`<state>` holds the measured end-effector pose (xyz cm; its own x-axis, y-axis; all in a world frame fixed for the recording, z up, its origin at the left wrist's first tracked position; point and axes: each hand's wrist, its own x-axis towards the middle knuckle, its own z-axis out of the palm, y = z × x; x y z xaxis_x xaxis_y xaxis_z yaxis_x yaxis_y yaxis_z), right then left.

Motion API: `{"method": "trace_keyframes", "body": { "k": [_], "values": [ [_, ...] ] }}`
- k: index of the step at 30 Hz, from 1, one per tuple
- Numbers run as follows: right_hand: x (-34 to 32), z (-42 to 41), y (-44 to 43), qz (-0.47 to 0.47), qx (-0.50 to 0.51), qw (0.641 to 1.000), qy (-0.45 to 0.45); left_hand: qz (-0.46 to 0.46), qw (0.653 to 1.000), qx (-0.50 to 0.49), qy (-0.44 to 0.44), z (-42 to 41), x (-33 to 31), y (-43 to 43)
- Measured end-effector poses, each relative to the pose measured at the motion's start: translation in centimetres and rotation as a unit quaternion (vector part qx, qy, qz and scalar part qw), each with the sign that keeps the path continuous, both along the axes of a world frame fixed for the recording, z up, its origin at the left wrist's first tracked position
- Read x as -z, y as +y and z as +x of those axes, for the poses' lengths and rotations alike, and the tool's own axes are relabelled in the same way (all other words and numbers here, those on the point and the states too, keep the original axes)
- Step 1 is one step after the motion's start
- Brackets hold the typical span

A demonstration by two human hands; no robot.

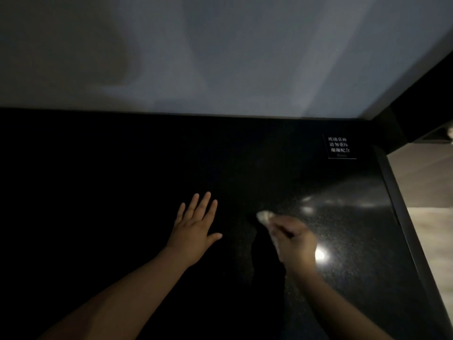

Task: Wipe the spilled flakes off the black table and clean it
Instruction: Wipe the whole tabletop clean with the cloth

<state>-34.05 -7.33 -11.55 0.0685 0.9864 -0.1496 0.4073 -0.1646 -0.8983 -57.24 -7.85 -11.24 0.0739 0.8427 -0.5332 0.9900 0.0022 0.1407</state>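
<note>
My left hand [196, 229] lay flat on the black table [98, 168], near the near edge and about midway along it. Its fingers were straight and spread and held nothing; I judged it was only steadying me. Just to its right, and apart from it, my right hand [294, 239] was curled round a pale wad [263, 215]. Blur kept me from telling whether it was cloth or tissue. Its end stuck out past my fingertips and seemed to be down on the surface.

The flakes I could not pick out. The left of the table was too dark, and the lit patch toward the right edge showed a fine speckle that could have been flakes or the top's own grain. A small sign [340, 146] with white characters lay at the far right corner, well clear of both hands.

I took this for the wiping itself, mid-stroke. The next move called for the wad pressed flat and drawn steadily one way toward an edge, so the flakes gathered rather than scattered, with my free hand cupped there to catch them
</note>
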Motion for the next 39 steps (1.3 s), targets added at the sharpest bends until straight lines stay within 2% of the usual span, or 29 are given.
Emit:
{"method": "trace_keyframes", "body": {
  "k": [1, 3, 5, 7, 11, 15, 17, 20, 24, 27, 32, 33, 37, 39],
  "values": [
    [-0.2, 0.5, 1.2, 0.021, 0.039, 0.999, 0.009, -0.003, 1.000, 0.001, 0.002, 0.0, 0.1, 0.0],
    [0.2, 1.7, 3.5, 0.049, 0.070, 0.995, -0.045, -0.005, 1.000, 0.002, 0.001, 0.0, 0.3, -0.1],
    [1.3, 1.9, 4.1, 0.042, 0.043, 0.990, -0.124, 0.000, 1.000, 0.000, 0.000, 0.0, 0.5, -0.2],
    [2.5, 1.1, 2.8, 0.043, 0.022, 0.988, -0.150, 0.000, 1.000, 0.004, 0.004, -0.1, 0.6, -0.2],
    [3.1, -0.8, -3.2, 0.054, -0.026, 0.989, -0.134, -0.006, 1.000, 0.006, 0.000, 0.0, 0.3, -0.1],
    [1.0, -0.7, -6.8, 0.020, -0.076, 0.994, -0.082, 0.010, 1.000, -0.001, -0.010, 0.3, -0.7, -0.7],
    [-0.3, 0.3, -5.7, 0.034, -0.036, 0.996, -0.074, 0.016, 0.999, 0.010, -0.031, 0.5, -1.1, -2.1],
    [-0.5, 2.8, -2.1, 0.071, 0.054, 0.988, -0.125, 0.005, 0.999, 0.031, -0.044, 0.8, -0.7, -4.9],
    [1.6, 2.7, -2.3, 0.045, 0.053, 0.986, -0.150, -0.001, 0.999, 0.036, -0.024, 0.9, 0.4, -6.3],
    [2.7, 1.1, -7.7, 0.050, 0.030, 0.981, -0.185, 0.009, 0.999, 0.030, -0.018, 1.2, 0.9, -6.5],
    [1.1, 1.4, -13.1, 0.014, -0.070, 0.989, -0.132, 0.019, 0.999, 0.042, -0.010, 1.2, 1.2, -6.8],
    [0.6, 1.8, -12.9, 0.011, -0.066, 0.990, -0.126, 0.018, 0.999, 0.047, -0.011, 1.1, 1.2, -6.8],
    [-0.5, 3.5, -9.3, 0.053, 0.061, 0.983, -0.163, 0.019, 0.999, 0.044, -0.014, 1.1, 1.0, -6.9],
    [-0.2, 3.9, -7.4, 0.047, 0.074, 0.980, -0.177, 0.026, 0.999, 0.037, -0.014, 1.3, 1.1, -7.0]
  ]
}}
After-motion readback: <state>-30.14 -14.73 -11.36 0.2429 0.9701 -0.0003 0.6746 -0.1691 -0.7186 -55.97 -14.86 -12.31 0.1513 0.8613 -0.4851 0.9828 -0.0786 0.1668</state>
